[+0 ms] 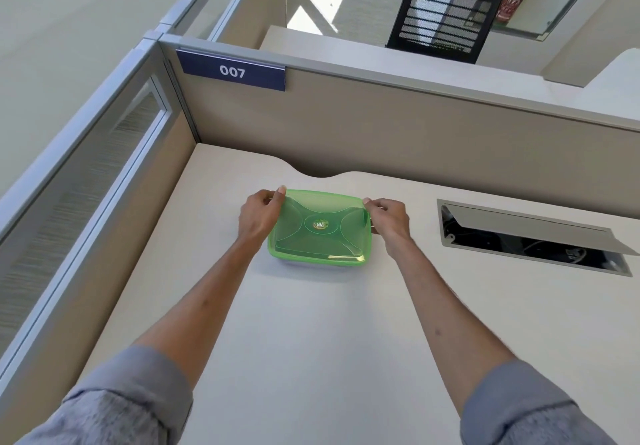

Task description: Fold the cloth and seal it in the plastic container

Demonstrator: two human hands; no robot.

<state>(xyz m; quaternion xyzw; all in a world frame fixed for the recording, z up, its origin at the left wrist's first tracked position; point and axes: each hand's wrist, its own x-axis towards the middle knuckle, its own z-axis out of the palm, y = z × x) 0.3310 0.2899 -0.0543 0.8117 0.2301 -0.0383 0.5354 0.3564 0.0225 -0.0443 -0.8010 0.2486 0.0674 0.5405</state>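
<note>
Head view, hands (258, 212) gripping translucent green lid (320, 228)

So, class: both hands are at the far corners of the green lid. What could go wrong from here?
1. The left hand and right hand grip only the far corners of the lid, so the near edge may stay unsealed.
2. Uneven pressing could slide the container across the smooth desk.
3. The cloth isn't visible; it may be caught under the rim.

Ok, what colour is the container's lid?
Translucent green, with a small round sticker at its centre; the lid shows best in the head view.
</note>
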